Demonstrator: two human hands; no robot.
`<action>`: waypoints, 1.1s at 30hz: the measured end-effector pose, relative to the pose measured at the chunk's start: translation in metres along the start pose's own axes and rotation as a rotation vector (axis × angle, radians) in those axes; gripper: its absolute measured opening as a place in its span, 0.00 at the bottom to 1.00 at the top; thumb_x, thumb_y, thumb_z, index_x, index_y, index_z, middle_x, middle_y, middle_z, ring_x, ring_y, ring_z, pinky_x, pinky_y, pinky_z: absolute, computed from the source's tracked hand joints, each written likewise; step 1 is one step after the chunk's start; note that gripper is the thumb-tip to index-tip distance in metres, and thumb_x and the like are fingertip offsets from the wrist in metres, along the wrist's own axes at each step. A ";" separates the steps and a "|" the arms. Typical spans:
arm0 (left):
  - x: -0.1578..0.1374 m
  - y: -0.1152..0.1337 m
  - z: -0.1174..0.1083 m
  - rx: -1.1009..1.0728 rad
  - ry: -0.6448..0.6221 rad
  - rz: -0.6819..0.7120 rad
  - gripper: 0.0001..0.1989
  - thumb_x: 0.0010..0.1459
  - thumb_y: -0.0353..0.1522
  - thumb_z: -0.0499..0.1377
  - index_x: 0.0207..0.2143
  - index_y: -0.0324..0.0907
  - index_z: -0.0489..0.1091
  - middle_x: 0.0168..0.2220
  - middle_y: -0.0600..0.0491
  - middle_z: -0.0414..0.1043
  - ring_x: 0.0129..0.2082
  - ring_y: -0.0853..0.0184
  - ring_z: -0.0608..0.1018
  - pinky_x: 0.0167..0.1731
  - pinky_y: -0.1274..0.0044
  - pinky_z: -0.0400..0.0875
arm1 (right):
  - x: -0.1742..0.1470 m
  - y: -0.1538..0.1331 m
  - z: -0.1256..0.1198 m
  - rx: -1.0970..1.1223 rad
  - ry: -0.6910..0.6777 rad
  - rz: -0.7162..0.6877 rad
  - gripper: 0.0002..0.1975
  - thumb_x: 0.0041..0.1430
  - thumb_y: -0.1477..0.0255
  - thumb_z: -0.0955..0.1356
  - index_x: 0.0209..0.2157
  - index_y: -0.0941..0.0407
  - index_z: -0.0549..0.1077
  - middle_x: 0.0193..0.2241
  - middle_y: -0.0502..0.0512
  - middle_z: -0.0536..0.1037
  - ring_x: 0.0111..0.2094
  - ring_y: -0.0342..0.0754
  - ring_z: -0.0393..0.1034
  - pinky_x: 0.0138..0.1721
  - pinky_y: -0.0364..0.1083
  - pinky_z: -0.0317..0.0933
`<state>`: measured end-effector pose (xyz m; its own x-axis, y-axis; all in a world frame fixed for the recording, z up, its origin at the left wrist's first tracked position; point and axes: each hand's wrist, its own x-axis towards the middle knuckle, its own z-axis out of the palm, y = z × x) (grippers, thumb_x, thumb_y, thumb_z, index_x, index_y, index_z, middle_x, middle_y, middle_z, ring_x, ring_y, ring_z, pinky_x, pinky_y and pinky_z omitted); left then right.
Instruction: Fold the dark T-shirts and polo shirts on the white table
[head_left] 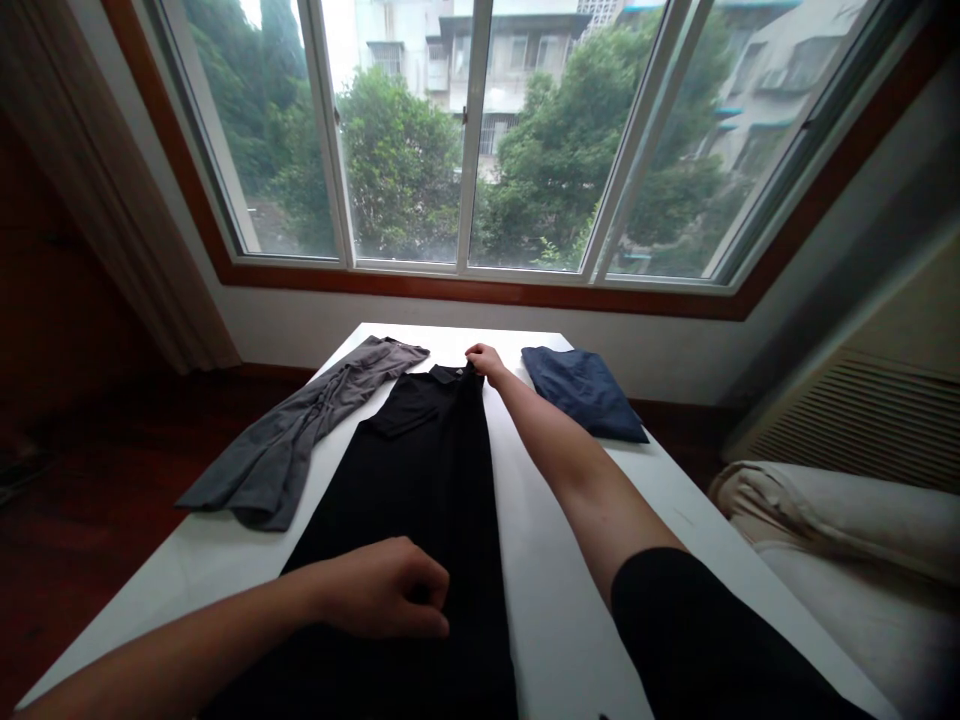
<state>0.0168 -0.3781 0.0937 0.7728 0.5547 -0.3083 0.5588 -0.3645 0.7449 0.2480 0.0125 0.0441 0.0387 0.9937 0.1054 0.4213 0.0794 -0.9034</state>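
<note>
A black collared shirt (427,480) lies lengthwise on the white table, its collar (448,374) at the far end. Stretched far forward, my right hand (486,361) pinches the shirt's far right corner beside the collar. Closer to me, my left hand (390,588) is over the lower part of the shirt with its fingers curled and thumb pointing right. The dark cloth behind those fingers hides whether they grip any of it. Grey trousers (300,440) lie to the left of the shirt. On the right is a folded navy garment (585,393).
The white table (555,560) reaches toward a wall beneath a wide sliding window (465,150). A curtain (127,200) hangs at the left. Rolled beige bedding (847,510) is beyond the table's right edge, and dark red flooring (82,540) shows on the left.
</note>
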 end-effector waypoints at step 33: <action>-0.042 -0.023 -0.001 -0.196 0.202 0.216 0.11 0.65 0.30 0.61 0.48 0.46 0.79 0.47 0.51 0.80 0.47 0.63 0.79 0.52 0.72 0.70 | 0.014 -0.004 0.007 -0.547 0.255 0.110 0.15 0.62 0.70 0.66 0.44 0.58 0.83 0.46 0.69 0.82 0.50 0.59 0.77 0.48 0.49 0.69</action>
<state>-0.0291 -0.3919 0.0902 0.7810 0.6241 -0.0227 0.3056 -0.3503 0.8854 0.2401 0.0263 0.0467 0.2954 0.9382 0.1805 0.8042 -0.1421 -0.5772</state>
